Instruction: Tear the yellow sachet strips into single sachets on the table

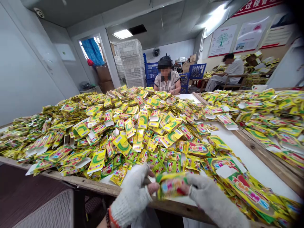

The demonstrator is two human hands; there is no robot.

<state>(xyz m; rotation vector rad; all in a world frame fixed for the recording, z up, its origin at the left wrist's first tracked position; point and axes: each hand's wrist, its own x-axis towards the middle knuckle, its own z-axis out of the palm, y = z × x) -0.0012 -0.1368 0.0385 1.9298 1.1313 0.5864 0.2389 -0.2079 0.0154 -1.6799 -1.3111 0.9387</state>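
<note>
Both hands wear whitish knit gloves with bare fingertips. Between them, at the table's front edge, is a yellow and green small carton (172, 186), its coloured lettering blurred by motion. My right hand (209, 193) is closed on the carton's right end. At the left end, the thumb of my left hand (134, 194) touches the carton, its fingers curled close by. Just beyond my hands lie small yellow and green sachets (158, 166). A large heap of similar flat cartons (142, 118) rises behind them, some with white flaps standing out.
More cartons lie in stacked rows (249, 190) at my right. Wooden strips (256, 148) divide and edge the white tabletop (228, 136). A person (167, 77) sits across the heap; another person (229, 74) sits farther back right. A grey mesh chair (52, 212) stands lower left. White crates (131, 63) are stacked behind.
</note>
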